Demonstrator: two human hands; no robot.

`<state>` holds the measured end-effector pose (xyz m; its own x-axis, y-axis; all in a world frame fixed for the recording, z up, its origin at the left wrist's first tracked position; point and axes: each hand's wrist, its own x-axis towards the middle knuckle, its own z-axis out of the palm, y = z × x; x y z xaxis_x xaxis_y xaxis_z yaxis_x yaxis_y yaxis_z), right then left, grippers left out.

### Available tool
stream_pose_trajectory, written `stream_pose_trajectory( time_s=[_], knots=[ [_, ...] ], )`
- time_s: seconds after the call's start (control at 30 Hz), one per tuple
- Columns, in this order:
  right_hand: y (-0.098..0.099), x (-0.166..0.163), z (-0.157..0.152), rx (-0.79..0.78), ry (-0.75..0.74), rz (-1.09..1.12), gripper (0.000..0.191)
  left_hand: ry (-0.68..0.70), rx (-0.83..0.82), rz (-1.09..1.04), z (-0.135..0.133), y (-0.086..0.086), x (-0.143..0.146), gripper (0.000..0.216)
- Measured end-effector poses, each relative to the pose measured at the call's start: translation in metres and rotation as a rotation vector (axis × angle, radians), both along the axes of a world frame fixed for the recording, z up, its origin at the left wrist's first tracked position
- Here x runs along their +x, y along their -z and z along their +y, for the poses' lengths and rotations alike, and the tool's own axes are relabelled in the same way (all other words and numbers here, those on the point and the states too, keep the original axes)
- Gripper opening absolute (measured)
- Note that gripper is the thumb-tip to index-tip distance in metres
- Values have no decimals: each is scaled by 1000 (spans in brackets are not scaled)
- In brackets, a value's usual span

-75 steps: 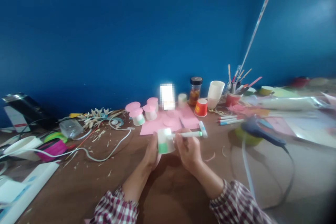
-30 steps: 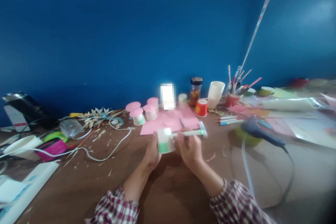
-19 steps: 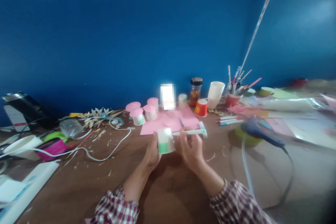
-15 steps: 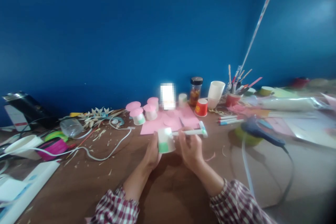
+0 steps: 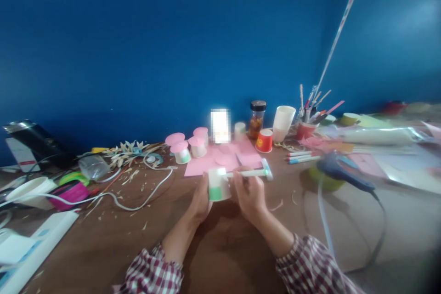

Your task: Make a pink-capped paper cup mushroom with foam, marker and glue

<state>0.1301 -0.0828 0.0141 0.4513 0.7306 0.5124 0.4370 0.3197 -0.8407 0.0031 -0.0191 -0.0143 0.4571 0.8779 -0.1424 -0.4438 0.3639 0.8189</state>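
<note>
My left hand (image 5: 200, 197) is closed around the side of a small white paper cup (image 5: 217, 179) that has a green patch on its lower part. In my right hand (image 5: 251, 193) is a white and green marker (image 5: 253, 173), pinched between the fingers. Its tip points left at the cup's side; whether it touches is too blurred to tell. At the marker's far end a pale crosswise piece (image 5: 266, 169) shows. Just beyond both hands lie pink paper sheets (image 5: 196, 165) with a cut pink circle (image 5: 223, 158) on them.
Several cups with pink paper tops (image 5: 180, 147) stand behind left. A red paper cup (image 5: 264, 140), a lidded jar (image 5: 257, 119) and several markers (image 5: 303, 156) are to the right. A corded glue gun (image 5: 344, 172) rests farther right. White cables (image 5: 138, 206) and a power strip (image 5: 41, 248) occupy the left.
Almost nothing differs. The cup has shifted very slightly to the right in my left hand, and both hands keep their hold.
</note>
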Motion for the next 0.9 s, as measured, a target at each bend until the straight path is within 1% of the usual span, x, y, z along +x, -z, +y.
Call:
stream_pose_trajectory(
  time_s=[0.2, 0.37, 0.77, 0.9],
  knots=[
    [-1, 1, 0, 12, 5, -36, 14, -9, -5, -4, 1, 1, 0, 54],
    [-1, 1, 0, 0, -10, -38, 15, -54, 0, 12, 2, 2, 0, 55],
    [2, 1, 1, -18, -16, -44, 15, -29, -22, -34, 0, -2, 1, 52],
    [3, 1, 1, -22, -4, -66, 16, -49, -35, -31, -1, -3, 2, 51]
  ],
)
